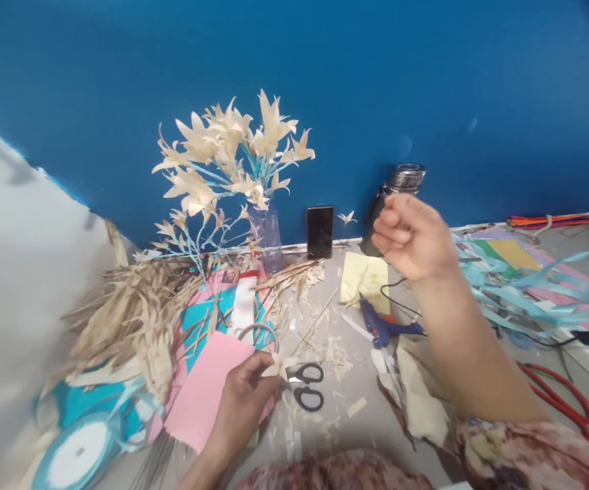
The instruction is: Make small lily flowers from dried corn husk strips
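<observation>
My left hand (246, 391) is low in the middle, its fingertips pinching a small cream paper-like flower (276, 368). Just right of that flower lie black-handled scissors (308, 388). My right hand (414, 235) is raised in front of a dark bottle (373, 221) with a metal lid, fingers curled closed; whatever they pinch, if anything, is too small to make out. Between that hand and an upright phone (319, 233) shows another small flower (346, 218). Cream flowers (223, 139) on blue-wrapped stems stand in a clear vase (267, 238).
Dried husks (141, 320) are heaped at left, near a blue ribbon spool (77, 452) and pink paper (207, 391). A blue glue gun (382, 323) lies beside a yellow cloth-like square (363, 279). Red-handled scissors (562, 395) and tangled light-blue ribbon (508, 299) are at right.
</observation>
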The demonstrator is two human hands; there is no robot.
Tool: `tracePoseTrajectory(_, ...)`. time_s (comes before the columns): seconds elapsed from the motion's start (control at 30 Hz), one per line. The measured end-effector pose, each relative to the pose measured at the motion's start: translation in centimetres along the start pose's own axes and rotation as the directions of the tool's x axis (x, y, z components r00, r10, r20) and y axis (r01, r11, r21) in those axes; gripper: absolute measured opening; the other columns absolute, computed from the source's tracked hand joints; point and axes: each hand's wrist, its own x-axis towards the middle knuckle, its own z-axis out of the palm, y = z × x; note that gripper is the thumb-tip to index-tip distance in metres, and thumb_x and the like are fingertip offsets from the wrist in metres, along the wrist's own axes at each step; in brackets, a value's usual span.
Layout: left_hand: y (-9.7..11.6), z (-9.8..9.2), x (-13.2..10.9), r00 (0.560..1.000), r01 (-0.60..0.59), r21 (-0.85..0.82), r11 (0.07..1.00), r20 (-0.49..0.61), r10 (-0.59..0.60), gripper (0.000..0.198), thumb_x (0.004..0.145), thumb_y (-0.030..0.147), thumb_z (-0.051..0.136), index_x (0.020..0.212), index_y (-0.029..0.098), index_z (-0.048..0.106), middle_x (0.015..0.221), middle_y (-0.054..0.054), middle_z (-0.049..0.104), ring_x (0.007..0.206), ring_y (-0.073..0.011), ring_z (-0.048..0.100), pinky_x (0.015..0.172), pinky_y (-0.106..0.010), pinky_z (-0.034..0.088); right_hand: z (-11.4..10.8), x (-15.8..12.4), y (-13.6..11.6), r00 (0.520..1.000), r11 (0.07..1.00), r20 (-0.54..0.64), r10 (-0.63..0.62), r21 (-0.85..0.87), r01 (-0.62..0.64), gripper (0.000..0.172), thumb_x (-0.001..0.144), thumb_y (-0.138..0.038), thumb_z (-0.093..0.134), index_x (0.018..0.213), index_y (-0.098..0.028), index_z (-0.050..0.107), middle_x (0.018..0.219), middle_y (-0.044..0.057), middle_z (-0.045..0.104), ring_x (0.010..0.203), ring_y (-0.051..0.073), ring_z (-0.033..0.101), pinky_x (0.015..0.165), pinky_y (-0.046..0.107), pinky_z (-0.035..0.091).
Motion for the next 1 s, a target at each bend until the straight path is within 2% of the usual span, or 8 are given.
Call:
tracePoseTrajectory(0.1, 0.6, 0.2, 0.0, 1.0, -0.009, -0.005, 1.0, 0.021, 0.009, 0.008, 0.068, 0.023, 0.066, 0.073, 0.017, 0.064, 0.057, 0.004, 0.06, 0.053, -0.0116, 0.051, 0.053, -0.021, 0.039, -0.7, -0.1, -2.2, 0.998, 0.999, 0.047, 0.029, 0.018, -0.03, 0.02, 0.09, -0.041, 0.064, 0.079, -0.024, 0.064, 0.056, -0.007, 0.048, 0.04, 0.006, 0.031, 0.038, 0.02, 0.027)
tracePoseTrajectory(0.17, 1.2, 0.4, 0.0, 0.999, -0.022, -0.017, 1.0, 0.03, 0.022, 0.007, 0.067, 0.021, 0.066, 0.073, 0.017, 0.064, 0.057, 0.004, 0.059, 0.053, -0.0114, 0.051, 0.052, -0.021, 0.039, -0.5, -1.3, -1.5, 0.999, 1.0, 0.049, 0.018, -0.006, -0.017, 0.018, 0.09, -0.04, 0.063, 0.081, -0.024, 0.065, 0.057, -0.007, 0.05, 0.041, 0.006, 0.034, 0.039, 0.019, 0.029)
tracePoseTrajectory(0.4, 2.9, 0.9, 1.3, 0.999, -0.051, -0.155, 0.987, -0.003, 0.051, 0.013, 0.059, 0.019, 0.072, 0.066, 0.018, 0.061, 0.058, 0.004, 0.059, 0.053, -0.0121, 0.054, 0.052, -0.022, 0.044, 0.5, -6.8, 9.0, 0.998, 0.866, -0.011, 0.069, -0.496, -0.065, 0.023, 0.086, -0.038, 0.067, 0.077, -0.016, 0.069, 0.06, -0.001, 0.062, 0.048, 0.007, 0.045, 0.045, 0.02, 0.035)
tracePoseTrajectory(0.57, 2.1, 1.9, 2.1, 0.994, -0.086, -0.178, 0.98, -0.076, 0.074, 0.016, 0.061, 0.022, 0.076, 0.066, 0.018, 0.062, 0.06, 0.004, 0.058, 0.048, -0.0097, 0.051, 0.046, -0.02, 0.04, -0.9, -6.7, 12.1, 0.981, 0.885, -0.071, 0.183, -0.423, -0.195, 0.03, 0.084, -0.045, 0.067, 0.078, -0.015, 0.067, 0.062, -0.001, 0.063, 0.049, 0.009, 0.046, 0.047, 0.021, 0.035)
tracePoseTrajectory(0.67, 2.5, 2.6, 2.2, 0.991, -0.111, -0.185, 0.977, -0.101, 0.093, 0.014, 0.063, 0.023, 0.075, 0.065, 0.017, 0.063, 0.059, 0.003, 0.059, 0.05, -0.0108, 0.053, 0.047, -0.02, 0.04, -0.8, -7.1, 12.2, 0.937, 0.912, 0.138, 0.322, -0.313, -0.267, 0.037, 0.085, -0.052, 0.065, 0.085, -0.014, 0.07, 0.068, 0.001, 0.066, 0.051, 0.008, 0.048, 0.048, 0.02, 0.036)
tracePoseTrajectory(0.8, 3.0, 3.1, 2.6, 0.969, -0.208, -0.112, 0.972, -0.158, 0.189, 0.01, 0.063, 0.024, 0.075, 0.062, 0.017, 0.067, 0.06, 0.001, 0.062, 0.055, -0.0122, 0.055, 0.053, -0.022, 0.044, 0.8, -8.5, 11.9, 0.792, 0.887, 0.415, 0.448, -0.317, -0.335, 0.042, 0.083, -0.054, 0.067, 0.093, -0.014, 0.071, 0.081, 0.005, 0.071, 0.059, 0.01, 0.056, 0.056, 0.021, 0.042)
tracePoseTrajectory(0.87, 2.6, 3.2, 2.9, 0.958, -0.234, -0.08, 0.969, -0.191, 0.215, 0.009, 0.063, 0.024, 0.074, 0.062, 0.018, 0.068, 0.063, 0.0, 0.064, 0.059, -0.0137, 0.057, 0.055, -0.022, 0.045, 1.7, -9.1, 12.0, 0.756, 0.87, 0.445, 0.48, -0.354, -0.344, 0.037, 0.08, -0.049, 0.071, 0.089, -0.013, 0.07, 0.078, 0.003, 0.069, 0.062, 0.011, 0.056, 0.058, 0.022, 0.043)
tracePoseTrajectory(1.0, 1.6, 3.3, 3.1, 0.968, -0.206, -0.07, 0.976, -0.163, 0.192, 0.006, 0.066, 0.024, 0.072, 0.067, 0.018, 0.07, 0.07, -0.002, 0.067, 0.065, -0.015, 0.059, 0.058, -0.023, 0.047, 2.5, -9.5, 12.6, 0.775, 0.854, 0.409, 0.481, -0.419, -0.308, 0.022, 0.08, -0.035, 0.072, 0.076, -0.014, 0.068, 0.067, -0.001, 0.063, 0.06, 0.01, 0.054, 0.057, 0.021, 0.041)
